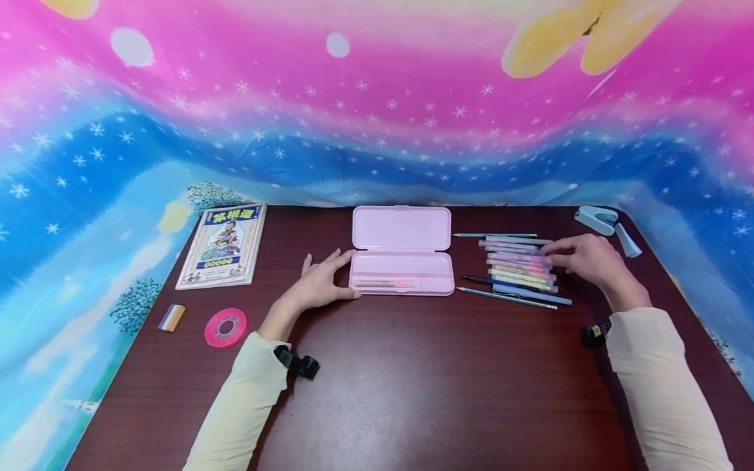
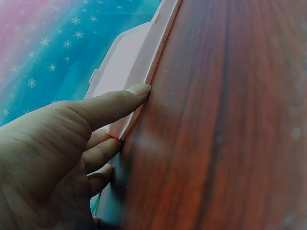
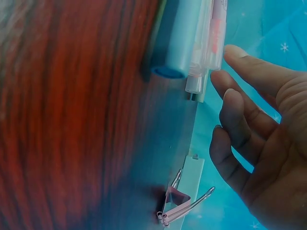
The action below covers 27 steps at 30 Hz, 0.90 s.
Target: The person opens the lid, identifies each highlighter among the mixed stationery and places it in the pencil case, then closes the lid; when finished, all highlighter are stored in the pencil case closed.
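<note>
A pink pencil case (image 1: 402,263) lies with its lid raised, a few slim pens (image 1: 383,282) in its front compartment. My left hand (image 1: 318,282) holds the case's left end, thumb at the front edge and fingers round the corner; the left wrist view shows the thumb (image 2: 139,89) on the rim. To the right of the case, several highlighters (image 1: 518,260) and pens lie side by side with pencils (image 1: 506,298). My right hand (image 1: 595,261) is at their right ends, fingertips close by a clear-capped highlighter (image 3: 217,43), thumb and fingers apart.
On the left are a book (image 1: 222,245), a striped block (image 1: 171,318) and a pink tape roll (image 1: 226,327). A light blue stapler (image 1: 596,220) and another pale blue item (image 1: 627,240) lie at the back right. The right wrist view shows a binder clip (image 3: 176,203).
</note>
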Each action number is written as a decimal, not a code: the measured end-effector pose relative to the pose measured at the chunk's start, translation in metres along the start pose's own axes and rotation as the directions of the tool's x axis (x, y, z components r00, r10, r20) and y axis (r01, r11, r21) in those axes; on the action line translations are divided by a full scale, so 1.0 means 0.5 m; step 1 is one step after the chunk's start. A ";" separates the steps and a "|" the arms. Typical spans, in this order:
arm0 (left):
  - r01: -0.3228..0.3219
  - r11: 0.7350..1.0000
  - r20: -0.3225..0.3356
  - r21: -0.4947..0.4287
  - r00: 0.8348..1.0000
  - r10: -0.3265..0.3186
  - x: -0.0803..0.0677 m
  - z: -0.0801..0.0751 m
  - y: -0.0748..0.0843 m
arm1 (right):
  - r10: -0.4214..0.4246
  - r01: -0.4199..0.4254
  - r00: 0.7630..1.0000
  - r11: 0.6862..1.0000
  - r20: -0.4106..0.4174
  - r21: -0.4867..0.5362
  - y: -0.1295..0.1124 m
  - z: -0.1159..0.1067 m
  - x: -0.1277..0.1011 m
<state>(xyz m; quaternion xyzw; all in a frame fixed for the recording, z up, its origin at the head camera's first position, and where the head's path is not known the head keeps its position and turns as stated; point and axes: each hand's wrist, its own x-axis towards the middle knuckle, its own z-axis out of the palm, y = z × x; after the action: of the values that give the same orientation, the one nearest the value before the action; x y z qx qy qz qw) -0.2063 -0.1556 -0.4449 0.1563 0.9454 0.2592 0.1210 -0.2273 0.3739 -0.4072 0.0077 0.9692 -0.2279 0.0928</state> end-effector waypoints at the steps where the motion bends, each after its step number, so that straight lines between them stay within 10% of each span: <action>1: 0.000 1.000 -0.001 0.001 1.000 0.000 0.000 0.000 0.000 | -0.001 0.001 1.000 1.000 0.002 -0.004 -0.001 0.000 0.001; 27: -0.001 1.000 -0.007 -0.006 1.000 0.001 -0.003 -0.001 0.002 | -0.102 0.101 0.994 0.995 -0.049 -0.024 -0.003 -0.004 -0.001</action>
<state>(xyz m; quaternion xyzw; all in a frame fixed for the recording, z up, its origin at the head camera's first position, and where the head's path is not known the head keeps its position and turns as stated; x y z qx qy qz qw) -0.2048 -0.1555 -0.4437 0.1556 0.9449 0.2625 0.1183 -0.2272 0.3737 -0.4046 -0.0368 0.9728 -0.2216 0.0571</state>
